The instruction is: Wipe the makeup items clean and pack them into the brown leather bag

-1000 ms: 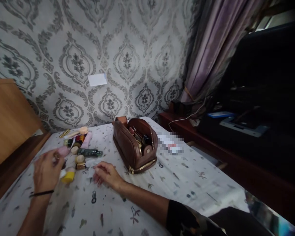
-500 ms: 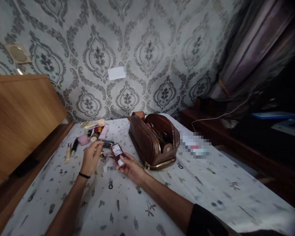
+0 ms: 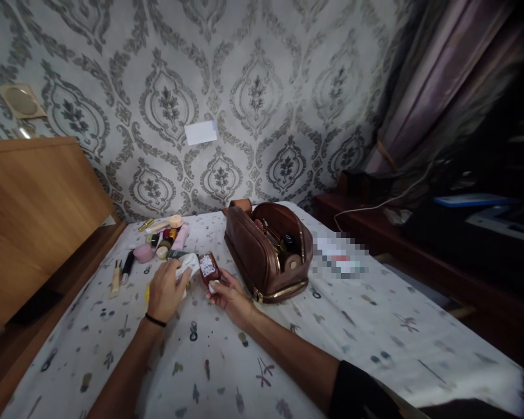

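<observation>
My left hand (image 3: pixel 166 288), with a black band at its wrist, has its fingers closed on a crumpled white wipe or tissue (image 3: pixel 187 265). A bit of yellow (image 3: pixel 147 293) shows beside that hand; what it belongs to is hidden. In my right hand (image 3: pixel 230 298) is a small bottle (image 3: pixel 208 267) of reddish-brown liquid with a patterned label, its white cap end toward my fingers. The tissue is close to the bottle's left side. Just right of the bottle stands an unzipped brown toiletry bag (image 3: pixel 251 250) with several items inside. A dark green tube (image 3: pixel 177 254) lies behind the tissue.
Several cosmetics lie at the left back, among them a pink jar (image 3: pixel 144 252), a pink tube (image 3: pixel 180 237), a black tube (image 3: pixel 128 266) and a beige tube (image 3: pixel 115 279). A patterned white sheet (image 3: pixel 227 372) covers the surface. A wooden cabinet (image 3: pixel 39 215) borders the left.
My left hand has moved slightly right and down and now holds the white tissue, which lay on the sheet before. My right hand still holds the bottle. The view has shifted slightly.
</observation>
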The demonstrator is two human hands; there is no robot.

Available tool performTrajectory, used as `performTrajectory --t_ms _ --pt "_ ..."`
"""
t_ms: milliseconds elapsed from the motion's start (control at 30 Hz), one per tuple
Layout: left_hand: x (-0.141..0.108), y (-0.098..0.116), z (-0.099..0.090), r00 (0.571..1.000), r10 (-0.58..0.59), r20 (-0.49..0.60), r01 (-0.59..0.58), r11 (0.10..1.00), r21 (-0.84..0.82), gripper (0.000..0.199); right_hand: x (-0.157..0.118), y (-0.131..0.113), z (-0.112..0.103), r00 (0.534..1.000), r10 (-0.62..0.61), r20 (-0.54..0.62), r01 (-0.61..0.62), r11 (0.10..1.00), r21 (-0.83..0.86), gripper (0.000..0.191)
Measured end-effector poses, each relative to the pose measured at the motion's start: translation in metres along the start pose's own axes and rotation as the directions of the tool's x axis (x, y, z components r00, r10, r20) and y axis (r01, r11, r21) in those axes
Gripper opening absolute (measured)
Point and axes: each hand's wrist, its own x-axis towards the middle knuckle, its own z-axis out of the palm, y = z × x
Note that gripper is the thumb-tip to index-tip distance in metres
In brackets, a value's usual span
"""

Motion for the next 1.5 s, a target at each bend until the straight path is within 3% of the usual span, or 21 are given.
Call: performTrajectory --t_ms 133,200,367,467,567,733,900,1033,1133,1233,1367,1500 --pt "-0.002 0.012 0.005 0.984 0.161 0.073 -0.138 0.958 -0.250 0.027 -0.002 0.002 0.002 0.997 -0.004 0.080 0.006 1.000 -0.024 0.045" --pt "-0.006 0.018 0.012 0.981 0.163 0.104 -0.124 0.945 -0.304 0.037 -0.003 0.002 0.003 0.991 0.010 0.136 -0.005 0.999 -0.035 0.044" --pt "-0.008 0.016 0.020 0.995 -0.054 0.085 0.081 0.928 -0.364 0.045 -0.008 0.003 0.006 0.961 0.099 0.258 -0.065 0.989 -0.134 0.057" --pt "-0.005 0.008 0.015 0.973 -0.224 0.060 0.230 0.897 -0.377 0.045 -0.011 0.003 0.007 0.945 0.126 0.301 -0.061 0.974 -0.217 0.070" --pt "-0.002 0.003 0.009 0.947 -0.317 0.061 0.312 0.852 -0.420 0.043 -0.012 0.004 0.008 0.938 0.133 0.319 -0.051 0.966 -0.253 0.077" --pt "-0.001 -0.001 0.009 0.933 -0.354 0.063 0.332 0.783 -0.526 0.039 -0.009 0.009 -0.002 0.979 0.069 0.191 -0.011 0.957 -0.289 0.073" --pt "-0.004 0.001 0.012 0.939 -0.309 0.150 0.339 0.761 -0.553 0.045 -0.011 0.011 -0.017 0.999 -0.047 0.018 0.050 0.954 -0.296 0.062" --pt "-0.005 0.012 0.010 0.947 -0.187 0.262 0.292 0.840 -0.457 0.048 -0.014 0.011 -0.021 0.987 -0.162 0.020 0.155 0.888 -0.433 0.056" --pt "-0.005 0.019 0.013 0.967 -0.125 0.221 0.206 0.896 -0.393 0.057 -0.014 0.009 -0.021 0.955 -0.287 0.079 0.279 0.770 -0.574 0.047" --pt "-0.005 0.022 0.017 0.980 -0.111 0.167 0.164 0.923 -0.348 0.059 -0.015 0.008 -0.022 0.937 -0.324 0.132 0.332 0.705 -0.627 0.039" --pt "-0.004 0.024 0.017 0.979 -0.109 0.170 0.166 0.913 -0.373 0.051 -0.013 0.011 -0.022 0.958 -0.270 0.100 0.283 0.818 -0.501 0.046" --pt "-0.004 0.023 0.014 0.984 -0.097 0.152 0.149 0.911 -0.383 0.043 -0.008 0.012 -0.021 0.985 -0.168 -0.033 0.152 0.947 -0.285 0.066"
